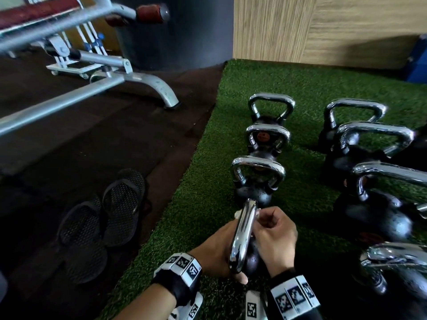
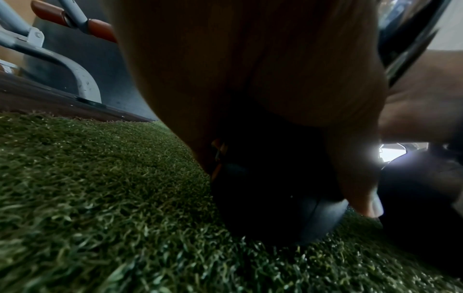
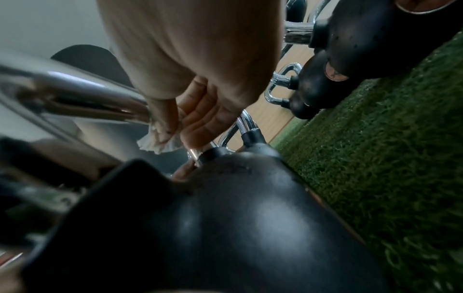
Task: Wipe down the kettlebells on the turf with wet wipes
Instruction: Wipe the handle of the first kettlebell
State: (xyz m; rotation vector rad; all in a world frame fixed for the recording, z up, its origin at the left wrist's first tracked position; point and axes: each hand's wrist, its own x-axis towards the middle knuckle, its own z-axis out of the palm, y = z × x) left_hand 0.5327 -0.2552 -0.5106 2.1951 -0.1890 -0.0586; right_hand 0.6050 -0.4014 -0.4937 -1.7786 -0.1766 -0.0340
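The nearest kettlebell (image 1: 251,262) has a black body and a chrome handle (image 1: 242,236), and it sits on the green turf (image 1: 198,204). My left hand (image 1: 215,248) grips it from the left, with the thumb curled under the handle's base. In the left wrist view the palm (image 2: 250,69) covers the black body (image 2: 275,208). My right hand (image 1: 275,236) pinches a crumpled white wet wipe (image 1: 238,214) against the top of the handle. The right wrist view shows the wipe (image 3: 160,142) bunched in the fingers (image 3: 200,111) beside the chrome bar (image 3: 75,93).
Beyond it three more kettlebells (image 1: 258,179) stand in a line, with a second row of larger ones (image 1: 374,204) to the right. A pair of black sandals (image 1: 101,218) lies on the dark rubber floor at left. A grey weight bench (image 1: 143,82) stands further back, and a wooden wall (image 1: 323,28) bounds the turf.
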